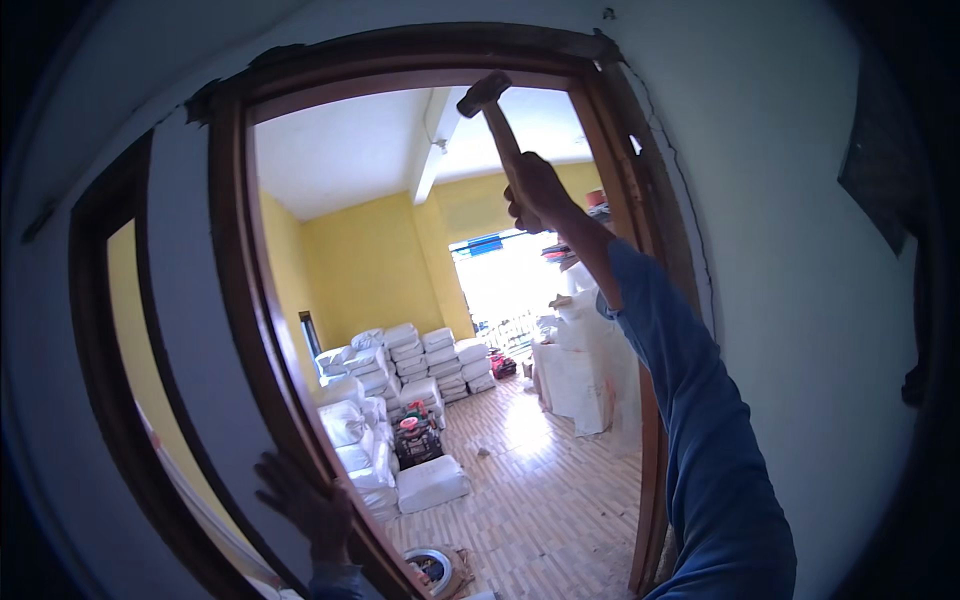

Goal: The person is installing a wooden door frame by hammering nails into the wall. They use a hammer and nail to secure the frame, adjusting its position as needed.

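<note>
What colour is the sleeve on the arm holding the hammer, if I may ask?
Blue sleeve, shown best in the head view.

Your hammer (pixel 487 110) has open air inside the door frame (pixel 240 300); its top rail sits just above, its right post close beside
</note>
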A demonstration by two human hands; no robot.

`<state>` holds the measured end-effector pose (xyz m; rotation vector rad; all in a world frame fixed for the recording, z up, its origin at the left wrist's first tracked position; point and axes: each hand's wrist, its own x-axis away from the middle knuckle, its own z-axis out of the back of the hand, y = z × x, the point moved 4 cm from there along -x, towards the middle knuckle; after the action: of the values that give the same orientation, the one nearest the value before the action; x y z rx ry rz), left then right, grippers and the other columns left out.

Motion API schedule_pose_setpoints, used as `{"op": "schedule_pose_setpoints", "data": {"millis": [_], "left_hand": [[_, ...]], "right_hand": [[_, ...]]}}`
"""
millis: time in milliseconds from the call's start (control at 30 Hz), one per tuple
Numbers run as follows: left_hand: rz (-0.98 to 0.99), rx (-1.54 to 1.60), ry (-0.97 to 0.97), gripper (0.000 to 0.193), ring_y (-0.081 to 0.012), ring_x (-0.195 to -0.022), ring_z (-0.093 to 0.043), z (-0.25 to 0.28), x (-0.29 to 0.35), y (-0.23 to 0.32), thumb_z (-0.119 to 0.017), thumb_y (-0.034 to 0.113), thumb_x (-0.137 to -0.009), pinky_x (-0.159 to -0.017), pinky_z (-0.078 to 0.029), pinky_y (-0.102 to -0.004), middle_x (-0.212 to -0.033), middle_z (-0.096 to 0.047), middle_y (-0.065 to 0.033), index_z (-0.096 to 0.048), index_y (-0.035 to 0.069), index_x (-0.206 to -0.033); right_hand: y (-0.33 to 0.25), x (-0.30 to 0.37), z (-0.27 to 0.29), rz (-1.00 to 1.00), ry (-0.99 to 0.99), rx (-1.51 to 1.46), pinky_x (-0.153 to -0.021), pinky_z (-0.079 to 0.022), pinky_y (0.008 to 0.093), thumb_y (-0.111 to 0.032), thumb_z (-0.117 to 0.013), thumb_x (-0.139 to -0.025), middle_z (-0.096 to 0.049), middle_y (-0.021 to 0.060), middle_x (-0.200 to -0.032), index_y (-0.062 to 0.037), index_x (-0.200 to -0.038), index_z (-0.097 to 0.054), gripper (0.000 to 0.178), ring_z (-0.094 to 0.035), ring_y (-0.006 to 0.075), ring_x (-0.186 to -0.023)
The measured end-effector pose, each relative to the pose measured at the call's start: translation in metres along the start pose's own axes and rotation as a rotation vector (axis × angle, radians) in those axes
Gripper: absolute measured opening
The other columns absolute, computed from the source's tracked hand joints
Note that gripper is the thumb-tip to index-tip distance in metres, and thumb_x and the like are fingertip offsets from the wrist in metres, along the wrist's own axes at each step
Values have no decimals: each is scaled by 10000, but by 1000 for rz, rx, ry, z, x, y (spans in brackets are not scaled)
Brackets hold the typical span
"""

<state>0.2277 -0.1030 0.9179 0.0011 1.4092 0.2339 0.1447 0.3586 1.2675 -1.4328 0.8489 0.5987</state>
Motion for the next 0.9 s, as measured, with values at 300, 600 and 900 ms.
{"op": "schedule_pose_setpoints", "data": {"millis": [300, 600, 900], "left_hand": [[250, -183, 29, 1004, -378, -1585, -80, -24, 12, 10, -430, 690, -944, -1214, -86, -645, -1715, -87, -188, -84, 67, -1650], [205, -404, 164, 774, -338, -1557, -237, -19, 9, 21, -436, 518, -1058, -1230, -198, -509, -1696, -218, -156, -183, 75, -1641], [192, -270, 135, 811, -422, -1523, -264, -6, 9, 34, -442, 574, -1041, -1150, -286, -631, -1658, -250, -236, -233, 47, -1621]], "right_hand": [[-17, -38, 179, 239, 308, 306, -357, -468, 360, -457, -446, -1063, -523, 52, -619, -75, -1089, -524, 390, -555, 170, -421], [33, -103, 258, 810, 1037, 590, -570, -563, 486, -346, -478, -1057, -651, 217, -737, 58, -1001, -574, 420, -711, 342, -715], [96, -150, 286, 464, 455, 794, -432, -495, 453, -363, -426, -1075, -565, 122, -551, 10, -830, -587, 475, -620, 276, -485]]}}
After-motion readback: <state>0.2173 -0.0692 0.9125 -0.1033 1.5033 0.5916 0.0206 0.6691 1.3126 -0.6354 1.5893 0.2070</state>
